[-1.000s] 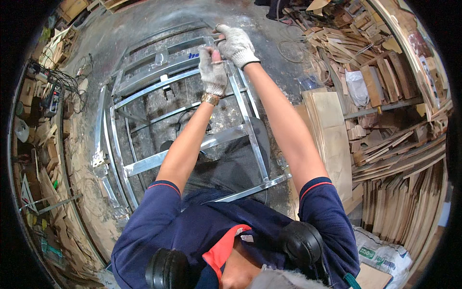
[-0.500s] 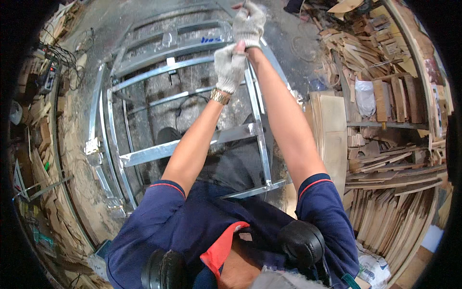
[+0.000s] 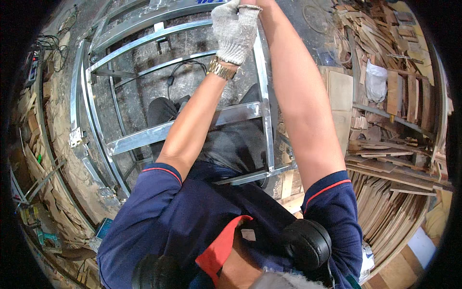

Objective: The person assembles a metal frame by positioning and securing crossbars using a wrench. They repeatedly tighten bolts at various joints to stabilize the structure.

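Observation:
My left hand, in a pale knitted work glove, is raised at the top edge with its fingers closed at the right wrist. They appear to pinch the rolled cuff of the other glove. A gold-coloured watch circles my left wrist. My bare right forearm reaches up past the frame, and the right hand itself is cut off above it. Below both arms stands a welded frame of shiny metal tubing, with crossbars on either side of my legs.
Stacked wood strips and offcuts fill shelving on the right, beside a white bag. Flat pale boards stand near my right arm. Scrap wood lines the left. A black cable lies on the floor inside the frame.
The metal frame and surroundings have shifted up and left in view. My right gloved hand has passed out over the top edge; my left hand stays at its wrist, higher up.

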